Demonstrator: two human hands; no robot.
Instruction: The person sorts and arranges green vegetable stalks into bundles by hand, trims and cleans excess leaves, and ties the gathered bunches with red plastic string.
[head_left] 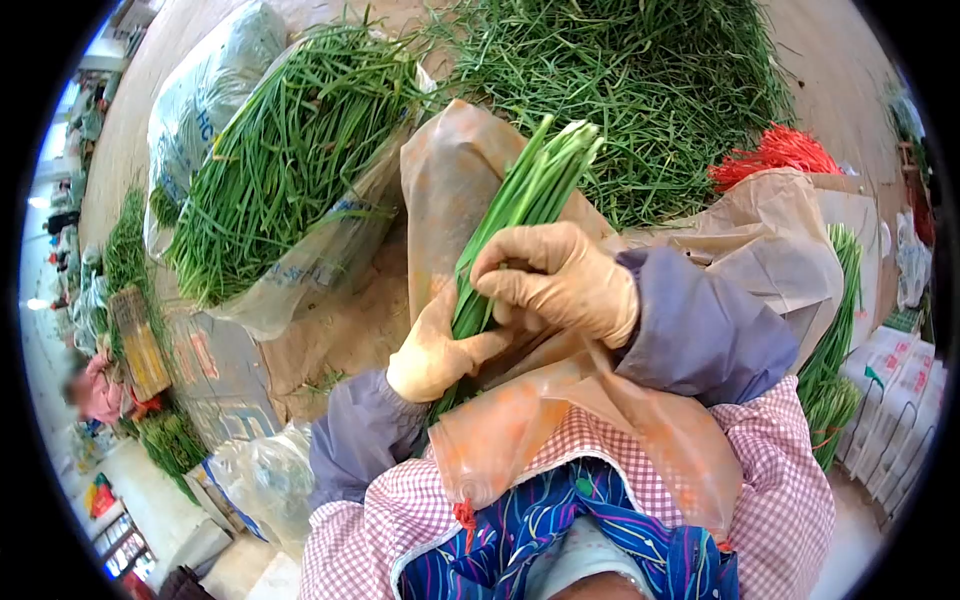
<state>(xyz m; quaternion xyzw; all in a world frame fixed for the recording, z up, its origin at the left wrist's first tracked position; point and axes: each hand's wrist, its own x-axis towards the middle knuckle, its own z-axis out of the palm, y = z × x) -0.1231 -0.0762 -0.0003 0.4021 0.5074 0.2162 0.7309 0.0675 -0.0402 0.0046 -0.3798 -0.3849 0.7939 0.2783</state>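
My left hand, in a pale rubber glove, is wrapped round the lower part of a bunch of garlic chives. The bunch tilts up to the right, its pale cut ends at the top. My right hand, gloved the same way, is closed in a pinch against the side of the bunch, just above the left hand. Whatever lies between its fingertips is hidden. Below the hands, a clear plastic apron covers my lap, and its sheet also drapes over my knee behind the bunch.
A large heap of loose garlic chives lies ahead. To the left, more chives spill from an open plastic bag beside a full bag. Red ties lie at right, near tied bunches. A person is at far left.
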